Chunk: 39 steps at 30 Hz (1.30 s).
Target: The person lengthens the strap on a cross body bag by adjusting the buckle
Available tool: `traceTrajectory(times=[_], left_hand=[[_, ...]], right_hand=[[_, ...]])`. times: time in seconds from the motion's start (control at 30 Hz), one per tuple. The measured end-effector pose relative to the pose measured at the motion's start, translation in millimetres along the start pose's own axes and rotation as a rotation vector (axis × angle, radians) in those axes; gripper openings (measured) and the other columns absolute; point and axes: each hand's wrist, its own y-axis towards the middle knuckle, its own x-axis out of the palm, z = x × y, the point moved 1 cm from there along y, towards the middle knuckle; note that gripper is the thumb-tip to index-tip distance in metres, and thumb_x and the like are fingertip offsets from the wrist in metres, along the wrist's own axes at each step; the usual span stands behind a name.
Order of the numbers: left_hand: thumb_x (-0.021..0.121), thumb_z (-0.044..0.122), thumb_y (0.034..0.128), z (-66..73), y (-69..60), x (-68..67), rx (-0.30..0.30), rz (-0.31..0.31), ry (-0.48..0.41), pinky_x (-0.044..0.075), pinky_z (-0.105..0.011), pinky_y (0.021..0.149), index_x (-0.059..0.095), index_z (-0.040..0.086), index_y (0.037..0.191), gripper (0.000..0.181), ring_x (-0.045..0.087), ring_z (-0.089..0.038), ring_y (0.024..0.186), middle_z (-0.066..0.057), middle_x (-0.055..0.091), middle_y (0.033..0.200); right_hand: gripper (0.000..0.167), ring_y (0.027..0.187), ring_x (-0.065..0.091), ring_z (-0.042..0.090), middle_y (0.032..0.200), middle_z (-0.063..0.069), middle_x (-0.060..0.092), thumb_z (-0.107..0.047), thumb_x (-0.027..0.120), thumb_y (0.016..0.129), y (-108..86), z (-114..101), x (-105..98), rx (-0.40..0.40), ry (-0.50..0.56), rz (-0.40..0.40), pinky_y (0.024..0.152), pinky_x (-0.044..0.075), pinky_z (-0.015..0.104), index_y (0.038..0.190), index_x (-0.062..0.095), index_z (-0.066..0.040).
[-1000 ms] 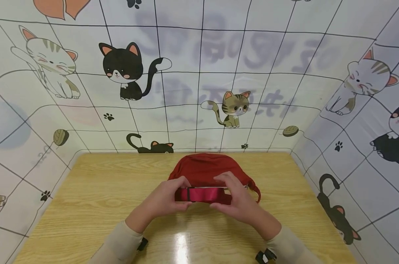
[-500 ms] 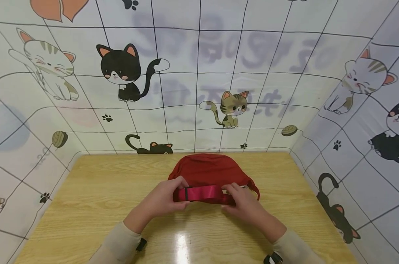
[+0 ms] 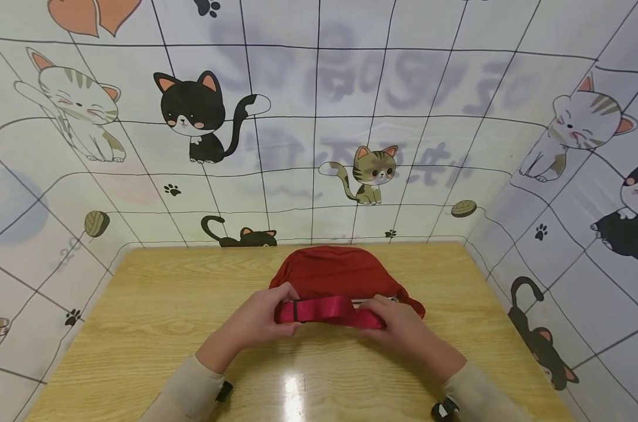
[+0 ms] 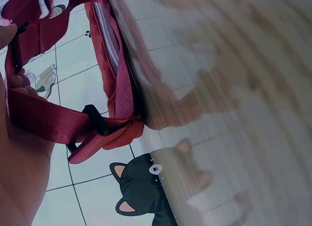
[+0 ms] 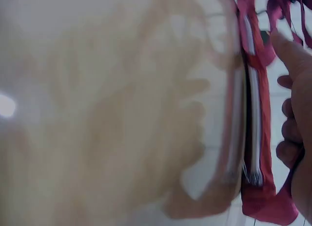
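A red bag (image 3: 335,271) lies on the table, its zipper (image 5: 253,104) along the near edge. Above that edge a crimson strap (image 3: 324,309) is bunched in loops between the two hands. The left hand (image 3: 255,319) grips the strap's left end beside a black slider (image 3: 295,310); in the left wrist view the strap (image 4: 44,119) runs past this hand (image 4: 24,172) to a black buckle (image 4: 95,120) at the bag's end. The right hand (image 3: 403,328) pinches the strap's right part; its fingers look curled in the right wrist view, near the strap loops (image 5: 282,11).
The wooden table (image 3: 166,305) reaches back to a white wall sheet (image 3: 292,140) printed with cats and grid lines, which also rises on the left and right. Light reflects off the table's near part.
The right hand has moved right and slightly down, and its fingers have closed on the strap. The strap's loops now spread further right. The left hand has shifted slightly left.
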Motion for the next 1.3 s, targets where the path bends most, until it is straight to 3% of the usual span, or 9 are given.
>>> traceTrajectory(times=[0.17,0.3,0.47,0.57,0.67,0.77,1.0,1.1,1.3], left_hand=[[0.093,0.021,0.0858,-0.3,-1.2,-2.3,-0.003,-0.010,0.007,0.056,-0.029,0.064,0.063,0.030,0.113,0.042,0.062,-0.008,0.077,0.016,0.065,0.089],[0.094,0.021,0.0846,-1.2,-1.3,-3.8,-0.008,-0.013,0.015,0.057,-0.029,0.066,0.063,0.030,0.112,0.042,0.063,-0.008,0.077,0.016,0.066,0.089],[0.095,0.019,0.0814,-3.7,-1.2,-4.6,-0.010,0.004,0.017,0.057,-0.029,0.068,0.062,0.031,0.109,0.045,0.063,-0.007,0.078,0.016,0.066,0.090],[0.095,0.019,0.0810,-4.4,-0.7,-4.5,0.002,0.007,0.021,0.057,-0.029,0.066,0.063,0.030,0.110,0.045,0.063,-0.007,0.076,0.015,0.065,0.089],[0.095,0.019,0.0819,-3.9,0.1,-4.1,0.008,-0.005,0.025,0.057,-0.028,0.065,0.063,0.028,0.111,0.044,0.063,-0.007,0.075,0.014,0.064,0.088],[0.095,0.020,0.0826,-3.1,0.8,-3.1,0.003,-0.014,0.023,0.057,-0.028,0.065,0.062,0.029,0.112,0.045,0.063,-0.007,0.077,0.015,0.064,0.087],[0.095,0.022,0.0840,-3.6,1.6,-2.4,-0.012,-0.009,0.025,0.057,-0.029,0.067,0.063,0.030,0.113,0.045,0.063,-0.008,0.079,0.016,0.064,0.089],[0.096,0.023,0.0842,-2.7,1.6,-2.5,-0.024,-0.008,0.018,0.057,-0.029,0.068,0.063,0.029,0.114,0.045,0.064,-0.008,0.080,0.015,0.065,0.090],[0.096,0.022,0.0838,-1.3,1.6,-3.2,-0.025,-0.008,0.025,0.057,-0.029,0.068,0.063,0.028,0.115,0.045,0.063,-0.008,0.080,0.015,0.064,0.090]], right_hand=[[0.053,0.092,0.058,0.003,0.114,-0.019,0.067,-0.035,0.100,0.081,-3.6,14.7,-12.6,-0.027,0.076,0.059,0.074,0.052,0.026,0.127,0.073,-0.030],[0.049,0.086,0.056,0.002,0.108,-0.018,0.065,-0.038,0.099,0.082,-7.1,26.5,-21.8,-0.027,0.025,0.056,0.072,0.049,0.026,0.123,0.074,-0.028],[0.039,0.083,0.055,0.003,0.103,-0.018,0.062,-0.038,0.099,0.082,-13.6,43.5,-33.5,0.064,-0.069,0.037,0.072,0.050,0.029,0.111,0.075,-0.028],[0.042,0.086,0.055,0.005,0.103,-0.016,0.061,-0.042,0.100,0.081,-15.4,46.7,-38.7,0.131,-0.109,-0.035,0.075,0.051,0.031,0.110,0.074,-0.026],[0.061,0.096,0.059,0.013,0.112,-0.007,0.063,-0.051,0.099,0.080,-11.7,35.9,-36.3,0.113,-0.150,-0.135,0.084,0.055,0.040,0.123,0.071,-0.019],[0.079,0.107,0.060,0.019,0.123,0.000,0.063,-0.054,0.098,0.081,-2.4,8.9,-23.6,0.061,-0.178,-0.190,0.096,0.055,0.048,0.139,0.064,-0.012],[0.066,0.112,0.066,0.022,0.123,0.002,0.067,-0.043,0.092,0.091,22.5,-45.6,17.8,-0.010,-0.208,-0.137,0.102,0.055,0.049,0.139,0.061,-0.010],[0.060,0.104,0.067,0.021,0.120,0.003,0.067,-0.035,0.092,0.091,27.4,-56.8,27.1,0.000,-0.182,-0.088,0.095,0.058,0.046,0.137,0.062,-0.010],[0.051,0.069,0.057,0.009,0.114,0.000,0.060,-0.024,0.088,0.094,29.9,-60.8,34.4,0.049,-0.127,-0.073,0.063,0.053,0.031,0.135,0.060,-0.013]])
